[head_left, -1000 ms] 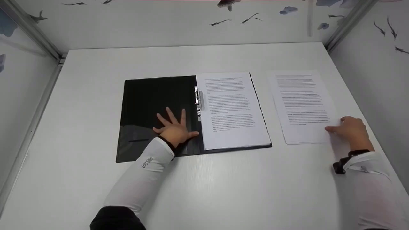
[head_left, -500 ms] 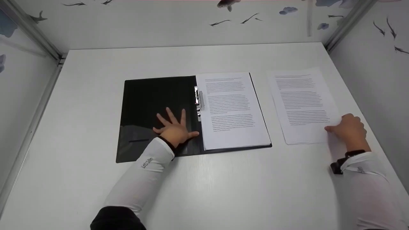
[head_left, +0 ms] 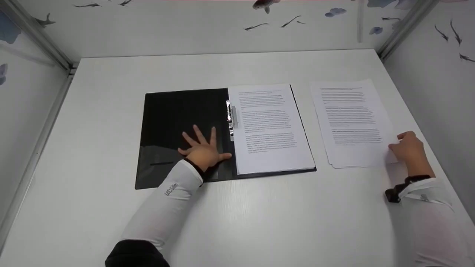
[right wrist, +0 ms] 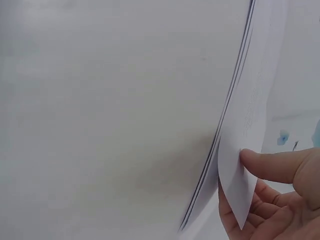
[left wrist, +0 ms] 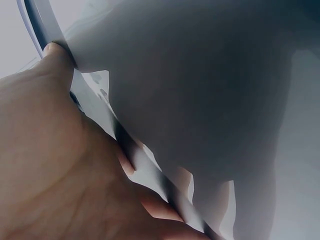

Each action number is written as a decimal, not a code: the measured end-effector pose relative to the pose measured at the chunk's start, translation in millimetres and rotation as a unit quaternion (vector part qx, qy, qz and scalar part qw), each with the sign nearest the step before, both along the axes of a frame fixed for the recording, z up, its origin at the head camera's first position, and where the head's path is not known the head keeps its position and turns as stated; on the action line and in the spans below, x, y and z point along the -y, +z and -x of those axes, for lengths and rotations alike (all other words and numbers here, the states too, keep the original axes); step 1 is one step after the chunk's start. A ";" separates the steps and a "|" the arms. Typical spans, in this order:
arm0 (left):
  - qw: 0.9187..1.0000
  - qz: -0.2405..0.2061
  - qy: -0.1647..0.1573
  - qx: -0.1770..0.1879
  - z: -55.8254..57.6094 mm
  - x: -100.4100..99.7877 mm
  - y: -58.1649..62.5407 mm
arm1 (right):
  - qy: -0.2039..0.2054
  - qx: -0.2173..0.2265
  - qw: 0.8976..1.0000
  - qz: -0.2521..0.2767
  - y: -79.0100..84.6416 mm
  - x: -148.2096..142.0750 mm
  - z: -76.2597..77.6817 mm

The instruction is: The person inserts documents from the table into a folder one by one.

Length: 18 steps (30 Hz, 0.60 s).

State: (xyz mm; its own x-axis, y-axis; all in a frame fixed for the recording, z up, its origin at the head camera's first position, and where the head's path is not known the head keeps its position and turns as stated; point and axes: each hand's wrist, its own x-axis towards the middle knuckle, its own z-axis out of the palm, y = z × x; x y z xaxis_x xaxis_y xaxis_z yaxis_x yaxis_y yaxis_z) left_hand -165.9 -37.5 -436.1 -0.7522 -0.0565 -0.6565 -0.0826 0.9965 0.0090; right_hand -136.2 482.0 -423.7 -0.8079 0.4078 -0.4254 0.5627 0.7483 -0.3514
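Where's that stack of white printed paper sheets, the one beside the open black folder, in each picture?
Head: right side, the stack of white printed paper sheets lies right of the open glossy black folder.
Left wrist: I can't make it out there.
Right wrist: right half, its edges slanting from top right to bottom centre.
Shared landmark, head and right wrist: the person's bare right hand, at its corner.

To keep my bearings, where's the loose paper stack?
In the head view, the loose stack lies right of the black folder, the right hand pinching paper at the stack's near right corner.
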 end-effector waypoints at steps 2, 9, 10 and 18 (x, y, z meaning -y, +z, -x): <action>1.000 0.003 -0.001 0.003 0.1 0.4 -0.1 | -0.003 0.002 1.000 0.010 -0.2 -3.6 0.3; 1.000 0.006 -0.002 0.009 0.1 1.9 1.0 | -0.029 0.003 0.999 0.035 2.9 -12.2 2.9; 1.000 0.003 -0.002 0.005 -0.4 2.0 1.4 | -0.034 0.004 0.999 0.039 3.2 -13.6 2.9; 1.000 0.005 -0.010 -0.003 -1.1 0.8 0.5 | -0.046 0.011 0.995 0.085 4.8 -23.9 -2.7</action>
State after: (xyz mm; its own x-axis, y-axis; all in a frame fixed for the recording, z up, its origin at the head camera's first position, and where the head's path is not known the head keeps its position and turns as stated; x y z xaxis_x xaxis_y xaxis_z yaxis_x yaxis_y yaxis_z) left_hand -164.9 -38.2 -435.6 -0.7576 -0.0477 -0.6510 -0.0623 0.9981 -0.0007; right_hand -133.5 506.0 -418.9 -0.7607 0.4005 -0.5108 0.6345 0.6246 -0.4553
